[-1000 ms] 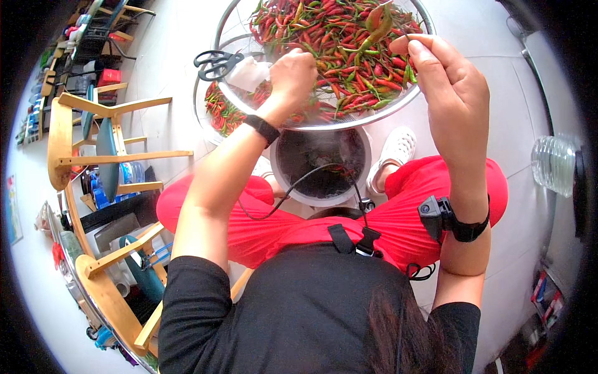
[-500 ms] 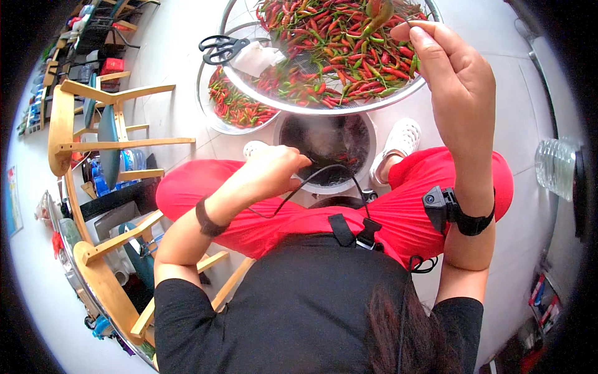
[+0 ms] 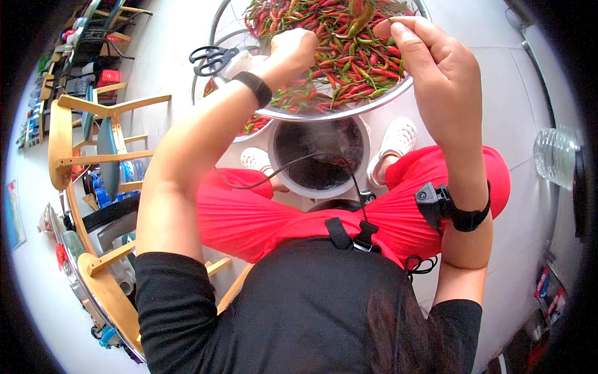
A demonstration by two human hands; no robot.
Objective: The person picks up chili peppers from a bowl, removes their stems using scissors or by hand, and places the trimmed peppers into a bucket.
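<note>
A wide round mesh sieve (image 3: 336, 115) with a metal rim holds a heap of red and green chili peppers (image 3: 355, 68). My right hand (image 3: 439, 68) is raised over its right side, thumb and forefinger pinched on the stem end of a yellowish-green chili pepper (image 3: 360, 22). Above the left part of the heap is my left hand (image 3: 294, 51), back of the hand up, its fingers mostly hidden. Black-handled scissors (image 3: 213, 60) lie at the sieve's left rim beside a white crumpled piece (image 3: 244, 64).
Beneath the sieve, a bucket (image 3: 319, 190) of dark liquid stands between my feet. A lower bowl (image 3: 240, 138) with more chilies sits left of it. Wooden chairs (image 3: 106, 156) are on the left. A clear plastic bottle (image 3: 554, 156) is at the right, and a black cable (image 3: 299, 161) hangs before me.
My left hand has moved from above the bucket up and forward to the chilies in the sieve. The right hand keeps its pinch, and the view has shifted slightly.
</note>
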